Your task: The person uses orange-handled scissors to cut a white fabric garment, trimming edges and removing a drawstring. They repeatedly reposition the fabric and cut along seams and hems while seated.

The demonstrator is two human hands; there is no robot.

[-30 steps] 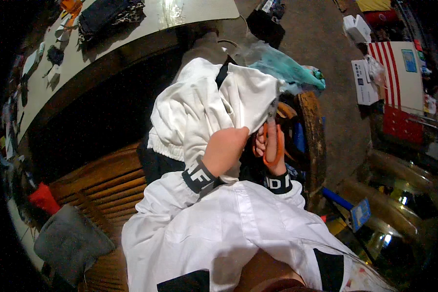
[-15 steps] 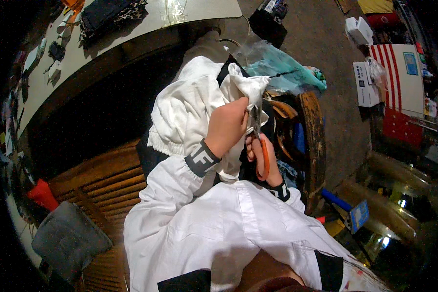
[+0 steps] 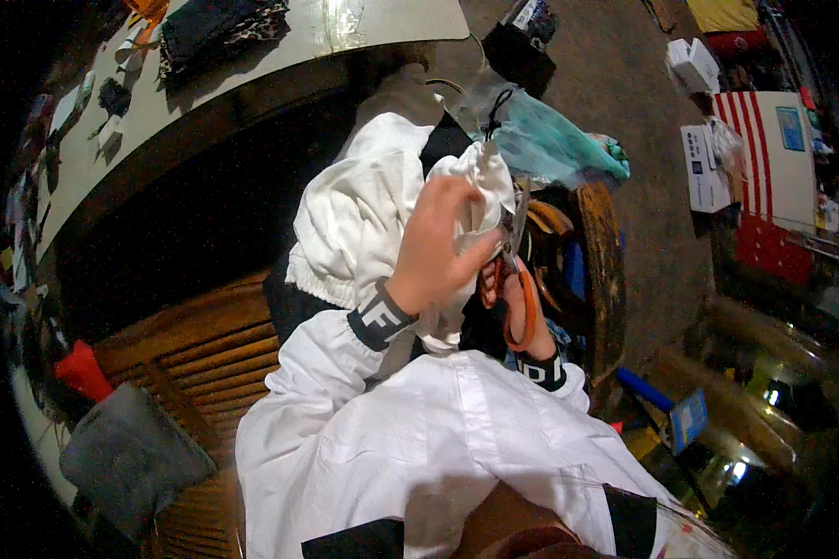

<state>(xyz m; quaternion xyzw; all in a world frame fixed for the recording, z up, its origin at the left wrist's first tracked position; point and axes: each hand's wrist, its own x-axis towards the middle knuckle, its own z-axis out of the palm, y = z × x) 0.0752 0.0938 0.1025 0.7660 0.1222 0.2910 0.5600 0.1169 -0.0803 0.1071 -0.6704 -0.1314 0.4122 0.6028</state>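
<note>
A white garment (image 3: 350,219) with a gathered elastic edge lies bunched over my lap. My left hand (image 3: 433,247) is curled round a fold of it, thumb and fingertips spread a little apart with cloth between them. Just to the right, my right hand (image 3: 536,337) holds orange-handled scissors (image 3: 524,307), fingers in the loops. The scissor blades point away from me along the right side of the held cloth; whether they touch it I cannot tell. A thin black cord (image 3: 494,119) sticks up from the far end of that cloth.
I sit on a slatted wooden bench (image 3: 205,331) with a worn armrest (image 3: 598,270) close on my right. Beyond it lies a teal and clear plastic bag (image 3: 550,140). A pale table (image 3: 382,23) with dark clothes stands ahead. A grey cushion (image 3: 135,456) is at left.
My left hand's fingers have loosened from a tight fist and the thumb now reaches out. The scissors and right hand have shifted slightly right. The black cord now points up instead of right.
</note>
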